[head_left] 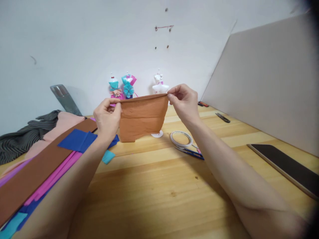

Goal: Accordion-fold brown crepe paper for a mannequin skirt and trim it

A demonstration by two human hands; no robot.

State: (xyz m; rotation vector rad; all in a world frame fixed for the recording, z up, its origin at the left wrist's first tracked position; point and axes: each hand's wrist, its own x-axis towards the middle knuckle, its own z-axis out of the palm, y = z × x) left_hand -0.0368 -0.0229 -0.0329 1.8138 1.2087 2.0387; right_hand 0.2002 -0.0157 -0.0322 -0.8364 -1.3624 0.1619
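A brown sheet of crepe paper (143, 116) hangs stretched between my hands above the table, its top edge folded and its lower edge uneven. My left hand (109, 116) pinches the upper left corner. At the upper right corner, the thumb and fingers of my right hand (183, 101) are closed on the same sheet. Behind the paper stands a white mannequin figure (160, 88), its lower part hidden except for a white round base (157, 134). Two more small figures, one in teal and peach (114, 84) and one with a teal rosette (129, 89), stand by the wall.
Folded brown (47, 159), blue (78, 141) and pink (53, 176) paper lies at left, beside striped cloth (32, 132) and a leaning grey bottle (65, 99). Tape rolls (171, 138), blue-handled scissors (191, 153), black snips (222, 117) and a phone-like slab (286, 167) lie at right.
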